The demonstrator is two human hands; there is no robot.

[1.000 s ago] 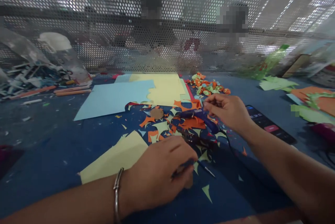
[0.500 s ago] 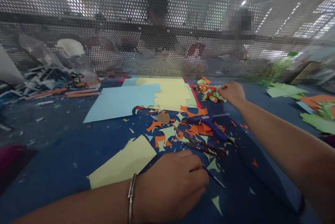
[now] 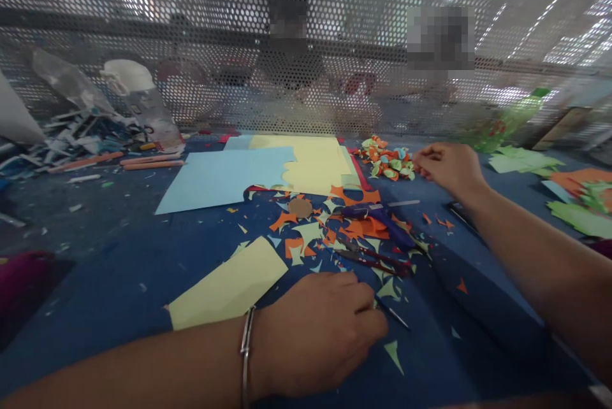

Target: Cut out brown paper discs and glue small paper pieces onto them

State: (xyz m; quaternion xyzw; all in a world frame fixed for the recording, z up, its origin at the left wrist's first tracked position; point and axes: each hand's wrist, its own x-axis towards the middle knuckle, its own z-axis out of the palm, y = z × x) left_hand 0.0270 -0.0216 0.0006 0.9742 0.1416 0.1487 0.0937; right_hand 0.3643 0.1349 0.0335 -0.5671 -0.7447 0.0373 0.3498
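My left hand (image 3: 320,332) rests on the blue table with its fingers curled inward; whatever is between the fingertips is hidden. A thin pointed stick (image 3: 394,313) sticks out beside those fingers. My right hand (image 3: 452,170) hovers just right of a pile of small curled paper pieces (image 3: 389,164) in orange, green and blue, its fingers loosely bent with nothing visible in them. Between the hands lie a purple glue gun (image 3: 382,221), scissors (image 3: 373,259) and a round brown disc (image 3: 299,207) among orange and green paper scraps (image 3: 308,232). A pale yellow sheet (image 3: 229,285) lies beyond my left wrist.
Blue card (image 3: 222,176) and yellow card (image 3: 313,164) lie toward a perforated metal screen (image 3: 229,103), with people behind it. A bottle (image 3: 153,109) and orange sticks (image 3: 153,164) stand left. Green paper (image 3: 523,164) and a green bottle (image 3: 511,119) are right.
My right hand has drawn back rightward from the pile, and a blue piece shows among the curled papers there. The left hand has stayed nearly in place.
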